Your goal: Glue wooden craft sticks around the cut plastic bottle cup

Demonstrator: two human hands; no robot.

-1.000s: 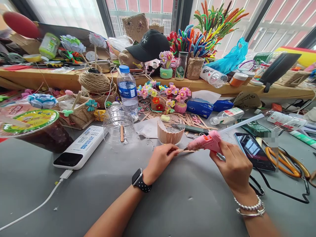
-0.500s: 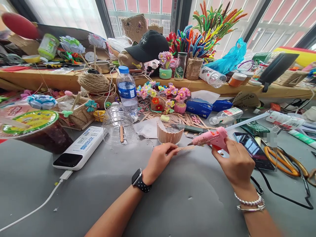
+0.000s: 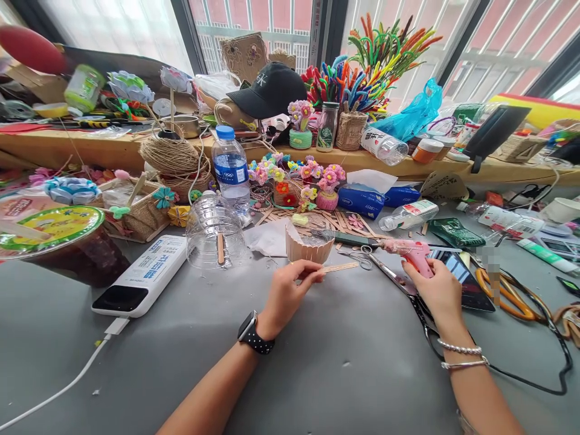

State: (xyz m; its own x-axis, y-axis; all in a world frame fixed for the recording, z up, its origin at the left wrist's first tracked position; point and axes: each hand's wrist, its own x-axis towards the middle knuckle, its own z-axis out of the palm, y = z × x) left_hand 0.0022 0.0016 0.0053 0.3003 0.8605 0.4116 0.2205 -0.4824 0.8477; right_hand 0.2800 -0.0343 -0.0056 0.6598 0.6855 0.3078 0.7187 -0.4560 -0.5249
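Note:
My left hand (image 3: 290, 290) pinches one end of a flat wooden craft stick (image 3: 342, 267), which points right, just above the grey table. Just beyond it stands a small clear plastic cup (image 3: 309, 244) whose outside is ringed with upright wooden sticks. My right hand (image 3: 437, 296) is closed on the handle of a pink glue gun (image 3: 415, 251), its nozzle pointing left over the scissors (image 3: 392, 275). Whether the gun rests on anything, I cannot tell. A cut clear bottle piece (image 3: 216, 232) with a stick lying on it is left of the cup.
A white power bank (image 3: 147, 275) and a lidded drink cup (image 3: 67, 241) stand at left. Behind are a water bottle (image 3: 231, 172), loose sticks (image 3: 276, 212) and a tissue pack (image 3: 361, 201). A tablet (image 3: 471, 281) and orange-handled scissors (image 3: 510, 296) lie at right.
My right hand has moved the glue gun to the right and away from the stick, lowering its rear end. The black scissors now show beneath it. My left hand keeps the stick.

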